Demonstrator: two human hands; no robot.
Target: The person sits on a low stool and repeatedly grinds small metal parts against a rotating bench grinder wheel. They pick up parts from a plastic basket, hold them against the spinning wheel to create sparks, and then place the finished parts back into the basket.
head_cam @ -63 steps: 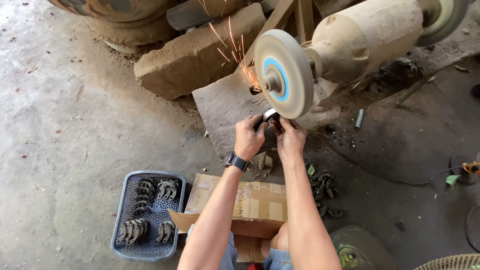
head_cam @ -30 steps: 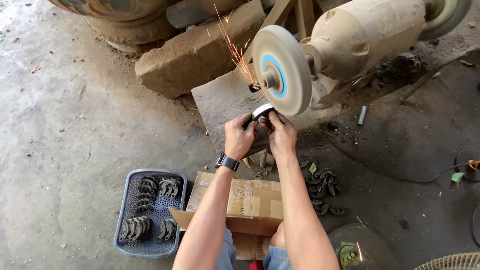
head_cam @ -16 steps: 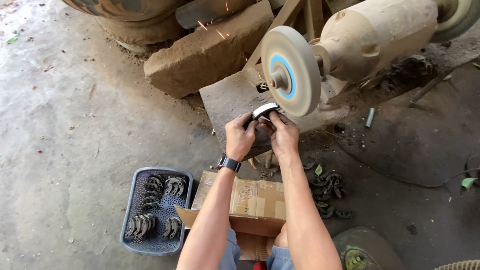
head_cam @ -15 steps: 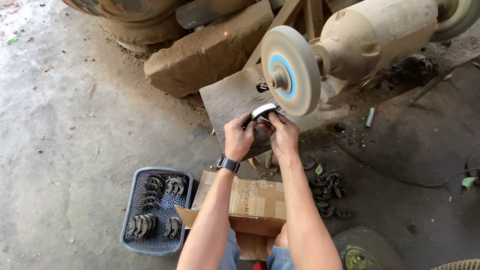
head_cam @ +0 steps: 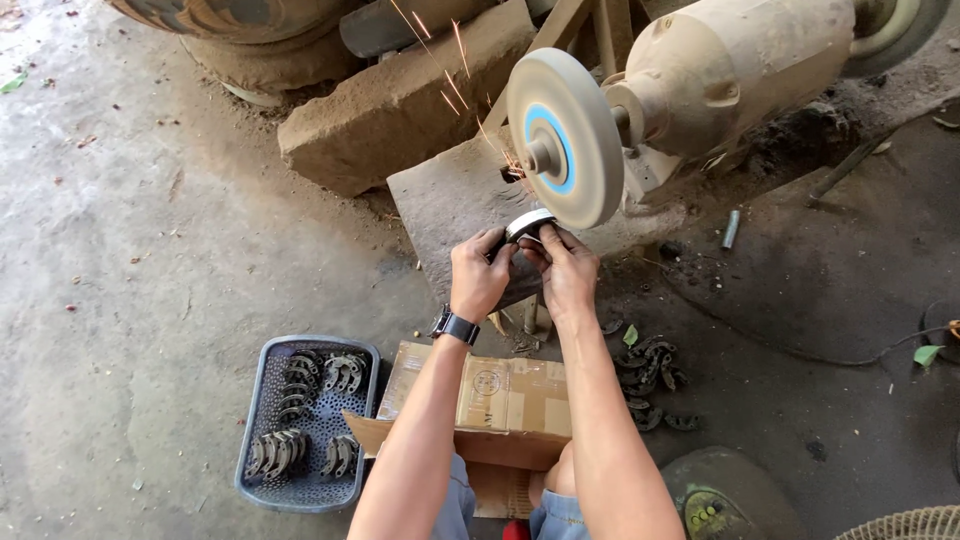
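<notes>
Both my hands hold one small curved metal part (head_cam: pixel 529 224) up against the lower rim of a spinning grinding wheel (head_cam: pixel 563 137). My left hand (head_cam: pixel 479 274), with a black watch on the wrist, grips its left end. My right hand (head_cam: pixel 567 270) grips its right end. Orange sparks (head_cam: pixel 452 60) fly up and to the left from the contact point. The wheel is mounted on a dusty beige motor housing (head_cam: pixel 738 62).
A blue plastic basket (head_cam: pixel 261 400) with several curved metal parts sits at lower left. A cardboard box (head_cam: pixel 512 398) lies under my forearms. More parts (head_cam: pixel 650 378) are heaped on the concrete floor to the right. Stone blocks (head_cam: pixel 400 105) lie behind the wheel.
Half a second ago the part was held just below the wheel with few sparks; now it presses on the rim and sparks stream up-left. My hands stay closed on it.
</notes>
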